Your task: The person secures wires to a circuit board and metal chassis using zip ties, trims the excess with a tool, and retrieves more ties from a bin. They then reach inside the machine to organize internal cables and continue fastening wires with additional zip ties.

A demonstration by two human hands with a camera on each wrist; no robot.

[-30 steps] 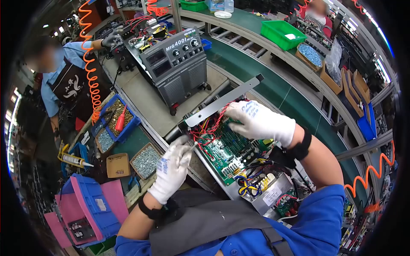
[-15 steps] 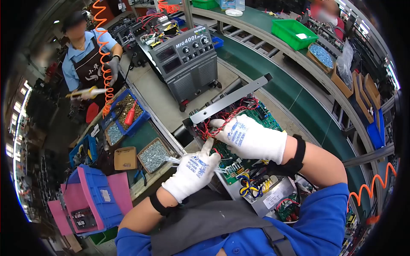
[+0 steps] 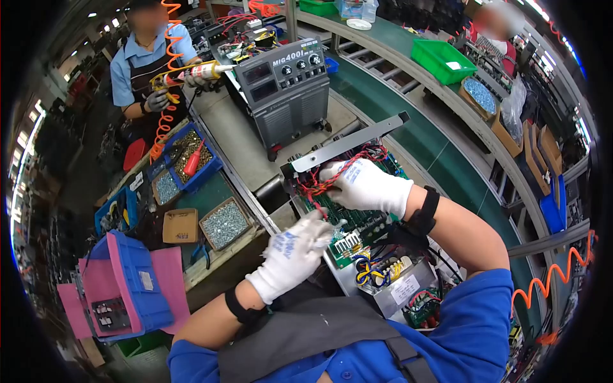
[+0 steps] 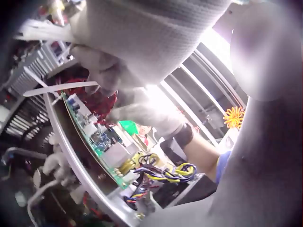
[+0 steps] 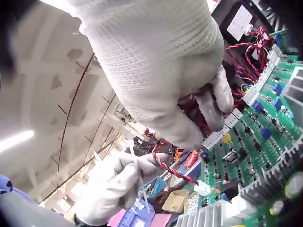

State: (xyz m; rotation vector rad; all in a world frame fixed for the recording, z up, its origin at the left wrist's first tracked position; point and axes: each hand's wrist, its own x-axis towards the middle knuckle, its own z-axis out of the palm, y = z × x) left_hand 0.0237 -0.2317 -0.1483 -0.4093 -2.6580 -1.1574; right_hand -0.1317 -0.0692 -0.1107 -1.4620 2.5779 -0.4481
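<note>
Both hands wear white gloves. My right hand (image 3: 373, 188) (image 5: 156, 66) has its fingers curled into a bundle of twisted red wires (image 3: 325, 185), beside the long grey metal bracket (image 3: 351, 143) and over the green circuit board (image 5: 255, 161). My left hand (image 3: 294, 252) (image 5: 113, 187) is at the board's left edge, just below the wires, and pinches thin white cable ties (image 4: 61, 88) (image 5: 139, 179). One red-black twisted wire (image 5: 165, 168) loops from a white plug past the left fingertips. The right fingertips are partly hidden among the wires.
A grey welding machine (image 3: 287, 96) stands beyond the bracket. Left are a blue bin of brass parts (image 3: 207, 172), a screw box (image 3: 225, 223) and a stacked blue crate (image 3: 147, 281). A person behind them holds a yellow caulking gun (image 3: 163, 82). A green conveyor (image 3: 447, 153) runs right.
From the board's left side, my left hand came in to the wires, then drew back slightly. The right hand moved left onto the wire bundle. The other person's caulking gun has risen towards the machine.
</note>
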